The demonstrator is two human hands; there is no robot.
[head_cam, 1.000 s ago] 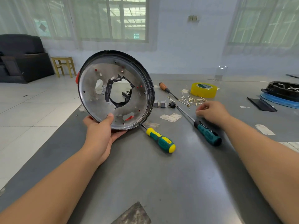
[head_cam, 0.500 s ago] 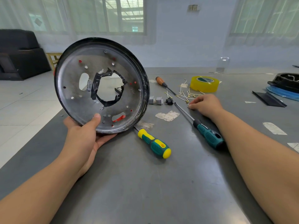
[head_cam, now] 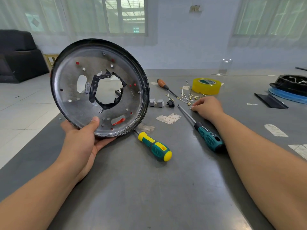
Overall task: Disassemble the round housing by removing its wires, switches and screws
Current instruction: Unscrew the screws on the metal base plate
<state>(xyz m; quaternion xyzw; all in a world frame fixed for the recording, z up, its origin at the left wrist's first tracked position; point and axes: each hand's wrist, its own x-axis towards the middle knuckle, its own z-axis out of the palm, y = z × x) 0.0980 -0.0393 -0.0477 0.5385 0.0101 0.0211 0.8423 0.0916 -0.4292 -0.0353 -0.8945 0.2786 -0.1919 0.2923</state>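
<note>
over the near-left part of the grey table (head_cam: pixel 149 188), the left hand (head_cam: pixel 83 143) is holding the round housing (head_cam: pixel 99 87) up on edge, thumb pressing on the inner metal face near the bottom rim and fingers wrapping behind. the housing is tilting with its open side facing the camera, and black tape is ringing its big centre hole. small holes and a few red bits are showing across the metal face.

the right hand (head_cam: pixel 207 107) is resting on the table to the right, fingers curling inward with the tips pinching at something tiny and silvery on the surface; whether it is a screw is too small to tell. just beyond it the loose wires (head_cam: pixel 187 97) are lying in a small tangle, and two grey switches (head_cam: pixel 157 102) are sitting side by side near the housing's right rim, with a small black part (head_cam: pixel 171 103) beside them.

three screwdrivers are lying on the table: a yellow-green one (head_cam: pixel 155 146) with its shaft running under the housing's lower edge, a dark teal one (head_cam: pixel 209 138) touching the right forearm, and an orange one (head_cam: pixel 163 85) farther back. a yellow tape roll (head_cam: pixel 206 86) is standing behind the wires. at the far right edge a black part on a blue disc (head_cam: pixel 289 90) is sitting well apart from the hands.
</note>
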